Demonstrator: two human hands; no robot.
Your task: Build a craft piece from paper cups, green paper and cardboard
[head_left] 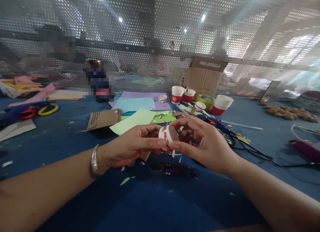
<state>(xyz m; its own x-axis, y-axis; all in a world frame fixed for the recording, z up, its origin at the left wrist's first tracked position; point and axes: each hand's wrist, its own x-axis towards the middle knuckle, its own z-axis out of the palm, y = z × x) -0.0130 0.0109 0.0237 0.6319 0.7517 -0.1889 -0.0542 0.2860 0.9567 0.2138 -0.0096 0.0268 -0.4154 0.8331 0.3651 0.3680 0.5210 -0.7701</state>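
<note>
Between my two hands is a small round white-and-red piece [168, 136] that looks like a cut-down paper cup, tilted, with a brown disc on its right side. My left hand [140, 142], a silver bracelet at its wrist, grips the piece from the left with thumb and fingers. From the right, my right hand [202, 140] holds its edge between thumb and fingertips. Below them on the blue table [112, 205] lie dark-handled thread snips [175, 170]. Paper scraps are scattered around the snips.
Light green paper [133, 120] and corrugated cardboard [105, 118] lie beyond my left hand. Paper cups [177, 94], yellow tape [205, 100] and a cardboard box [203, 77] stand behind. A blue glue gun [217, 122] with a black cable lies right; yellow-handled scissors [48, 109] lie left.
</note>
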